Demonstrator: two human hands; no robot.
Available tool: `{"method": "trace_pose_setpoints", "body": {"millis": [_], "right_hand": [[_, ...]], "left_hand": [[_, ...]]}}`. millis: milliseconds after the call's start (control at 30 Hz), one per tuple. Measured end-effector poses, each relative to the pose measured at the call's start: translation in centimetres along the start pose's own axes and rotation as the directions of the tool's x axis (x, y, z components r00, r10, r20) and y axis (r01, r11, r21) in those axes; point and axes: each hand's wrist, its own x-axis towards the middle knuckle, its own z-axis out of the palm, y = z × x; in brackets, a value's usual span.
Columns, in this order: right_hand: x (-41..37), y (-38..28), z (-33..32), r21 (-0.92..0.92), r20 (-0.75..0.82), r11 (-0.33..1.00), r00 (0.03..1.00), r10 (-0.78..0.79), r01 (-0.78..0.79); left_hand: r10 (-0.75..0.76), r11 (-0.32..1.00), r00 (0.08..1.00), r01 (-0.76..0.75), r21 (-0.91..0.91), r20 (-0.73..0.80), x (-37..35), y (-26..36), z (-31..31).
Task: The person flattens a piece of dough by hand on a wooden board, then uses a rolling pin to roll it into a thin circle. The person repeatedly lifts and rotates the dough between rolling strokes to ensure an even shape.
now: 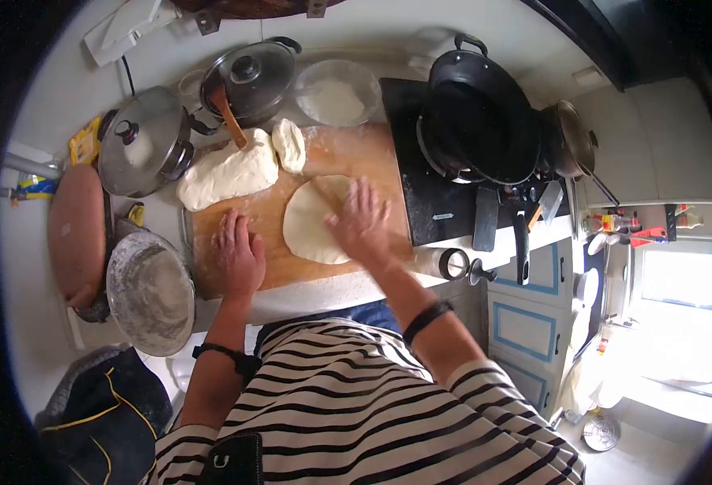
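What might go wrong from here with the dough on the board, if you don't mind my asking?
The right hand lies on the flattened dough round, so uneven pressing could leave thin spots. The round might also stick to the wooden board beneath it. The dough slab and smaller dough piece lie close side by side, so they could fuse.

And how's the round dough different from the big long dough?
The round dough is flat like a disc; the big long dough is a thick lump. The round dough looks smooth, while the big long dough looks bumpier. The right hand is on the round dough, but no hand is on the big long dough. Both are pale and lie on the wooden board.
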Motion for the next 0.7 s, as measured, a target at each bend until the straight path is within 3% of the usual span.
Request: {"method": "trace_pose_setpoints", "body": {"millis": [33, 100, 200, 267, 367, 400, 500, 600, 700], "right_hand": [[-1.1, -2.3, -1.1, -0.029, 0.13, 0.999, 0.991, -0.042, 0.046], [-3.0, -4.9, -1.9, 0.101, 0.137, 0.987, 0.981, -0.138, 0.125], [-0.8, -2.1, -1.0, -0.089, 0.098, 0.985, 0.986, -0.136, 0.145], [2.0, 2.1, 0.2, 0.073, -0.107, 0.997, 0.994, 0.027, -0.019], [4.8, 4.3, -1.6, 0.058, -0.011, 0.988, 0.989, 0.147, -0.146], [4.4, 3.9, -1.7, 0.084, -0.032, 0.991, 0.993, 0.112, -0.109], [1.1, -1.1, -1.3, -0.04, 0.109, 0.999, 0.994, -0.024, 0.029], [-1.2, -3.3, -1.0, 0.045, 0.045, 0.988, 0.988, -0.15, 0.148], [2.1, 0.0, -0.9, 0.021, 0.021, 1.0, 1.0, 0.005, -0.006]], "left_hand": [[-0.009, 1.0, 1.0, 0.009, -0.003, 0.003, 0.0, 0.0, 0.1], [-0.021, 1.0, 1.0, 0.021, -0.004, 0.017, -0.1, -0.1, -0.1], [-0.015, 1.0, 0.999, 0.015, -0.011, 0.031, 0.0, 0.0, -0.3], [-0.019, 1.0, 1.0, 0.02, -0.024, 0.018, -0.2, -0.1, 0.0], [-0.027, 1.0, 0.999, 0.026, 0.008, 0.031, -0.1, 0.0, 0.0], [-0.028, 1.0, 0.999, 0.028, 0.0, 0.031, -0.2, -0.1, 0.1], [-0.034, 0.999, 0.999, 0.034, -0.025, 0.021, -0.2, -0.2, 0.4], [-0.034, 0.999, 0.999, 0.035, -0.031, 0.021, -0.2, -0.2, 0.2], [-0.029, 1.0, 0.999, 0.029, -0.004, 0.044, 0.0, 0.0, -0.3]]}}
